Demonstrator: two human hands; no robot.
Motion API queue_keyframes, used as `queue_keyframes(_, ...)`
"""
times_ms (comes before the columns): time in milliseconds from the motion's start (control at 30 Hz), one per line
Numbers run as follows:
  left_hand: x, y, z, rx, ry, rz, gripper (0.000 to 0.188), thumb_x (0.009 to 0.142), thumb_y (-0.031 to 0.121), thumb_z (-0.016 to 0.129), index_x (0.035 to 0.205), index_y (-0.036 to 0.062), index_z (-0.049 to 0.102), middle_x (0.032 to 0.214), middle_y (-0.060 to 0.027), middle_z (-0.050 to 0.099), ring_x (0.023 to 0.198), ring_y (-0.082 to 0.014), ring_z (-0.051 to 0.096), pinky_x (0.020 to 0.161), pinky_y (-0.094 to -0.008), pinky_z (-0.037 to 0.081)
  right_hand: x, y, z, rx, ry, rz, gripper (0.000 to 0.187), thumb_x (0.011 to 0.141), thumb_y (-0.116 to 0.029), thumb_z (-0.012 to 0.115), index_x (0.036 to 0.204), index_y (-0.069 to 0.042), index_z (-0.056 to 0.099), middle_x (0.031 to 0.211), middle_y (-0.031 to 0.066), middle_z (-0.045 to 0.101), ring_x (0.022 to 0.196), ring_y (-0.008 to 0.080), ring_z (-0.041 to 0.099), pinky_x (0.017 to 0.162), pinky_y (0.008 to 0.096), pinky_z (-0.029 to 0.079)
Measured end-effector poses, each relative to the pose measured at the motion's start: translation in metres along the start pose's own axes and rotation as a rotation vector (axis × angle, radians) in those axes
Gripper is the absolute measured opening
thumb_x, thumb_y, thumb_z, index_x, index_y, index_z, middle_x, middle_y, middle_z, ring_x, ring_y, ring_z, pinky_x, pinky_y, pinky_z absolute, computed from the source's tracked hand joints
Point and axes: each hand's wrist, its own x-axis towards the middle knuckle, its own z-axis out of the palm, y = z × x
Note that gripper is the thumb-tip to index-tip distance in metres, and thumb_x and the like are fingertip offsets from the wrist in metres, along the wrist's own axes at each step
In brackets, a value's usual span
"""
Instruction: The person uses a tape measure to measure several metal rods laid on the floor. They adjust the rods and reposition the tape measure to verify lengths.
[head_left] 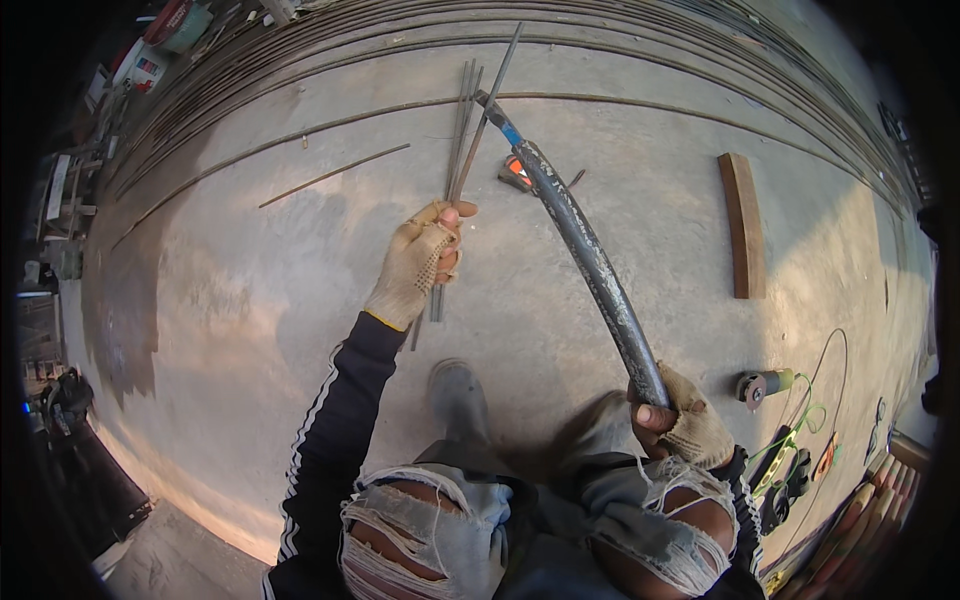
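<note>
My left hand [420, 258], in a beige dotted work glove, is closed around several thin steel rods [463, 135], whose ends stick out above and below the fist. One rod leans to the right of the others, and the head of a long bar bender [592, 255] meets it. This tool has a worn black pipe handle and a blue band near its head. Low on the right, my gloved right hand [690, 422] grips the handle's near end beside my knee. An orange and black tape measure [516, 174] lies on the floor, partly behind the handle.
Long steel bars [330, 75] stretch across the far concrete floor [250, 270]. A short loose rod [335, 175] lies at left. To the right are a wooden block [741, 225], an angle grinder [762, 387] and a green cord [812, 415]. Buckets [178, 25] stand far left.
</note>
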Motion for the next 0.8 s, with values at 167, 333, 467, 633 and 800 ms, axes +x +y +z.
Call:
queue_keyframes(167, -0.010, -0.005, -0.013, -0.023, -0.052, -0.004, 0.042, 0.110, 0.032, 0.058, 0.133, -0.0029, 0.064, 0.071, 0.0074, 0.047, 0.055, -0.0012, 0.043, 0.050, -0.0203, 0.036, -0.002, -0.002, -0.001, 0.017, 0.002, -0.013, 0.051, 0.091, -0.036, 0.085, 0.117, -0.003, 0.055, 0.073, 0.0011, 0.054, 0.050, 0.0094, 0.050, 0.045, 0.0248, 0.040)
queue_keyframes(333, -0.022, -0.013, -0.024, 0.132, -0.064, -0.058, 0.036, 0.109, 0.026, 0.057, 0.128, -0.0021, 0.067, 0.068, 0.0088, 0.042, 0.054, -0.0017, 0.039, 0.050, -0.0216, 0.033, -0.001, -0.003, 0.000, 0.084, 0.054, -0.038, 0.051, 0.088, -0.031, 0.087, 0.114, -0.003, 0.054, 0.067, 0.0036, 0.051, 0.043, 0.0114, 0.046, 0.039, 0.0250, 0.034)
queue_keyframes(467, -0.016, -0.013, -0.016, 0.159, -0.015, -0.047, 0.032, 0.109, 0.027, 0.056, 0.124, 0.0018, 0.068, 0.069, 0.0098, 0.039, 0.054, -0.0015, 0.035, 0.050, -0.0218, 0.030, -0.004, -0.004, 0.000, 0.083, 0.076, -0.040, 0.050, 0.088, -0.030, 0.087, 0.114, -0.003, 0.054, 0.068, 0.0037, 0.051, 0.044, 0.0111, 0.046, 0.040, 0.0247, 0.035)
queue_keyframes(633, -0.007, -0.004, -0.012, 0.183, -0.026, 0.021, 0.034, 0.110, 0.033, 0.056, 0.122, 0.0037, 0.069, 0.068, 0.0104, 0.038, 0.055, -0.0012, 0.035, 0.050, -0.0213, 0.029, -0.007, -0.005, -0.003, 0.035, 0.054, -0.053, 0.052, 0.089, -0.033, 0.086, 0.115, -0.002, 0.054, 0.071, 0.0036, 0.053, 0.047, 0.0109, 0.049, 0.042, 0.0248, 0.038)
queue_keyframes(800, 0.003, 0.005, -0.015, 0.299, 0.012, 0.093, 0.036, 0.110, 0.036, 0.056, 0.121, 0.0048, 0.070, 0.066, 0.0111, 0.039, 0.052, -0.0010, 0.035, 0.048, -0.0203, 0.028, -0.007, -0.005, -0.001, 0.005, 0.051, -0.055, 0.049, 0.090, -0.028, 0.086, 0.117, -0.003, 0.054, 0.071, 0.0023, 0.052, 0.046, 0.0099, 0.047, 0.041, 0.0241, 0.035)
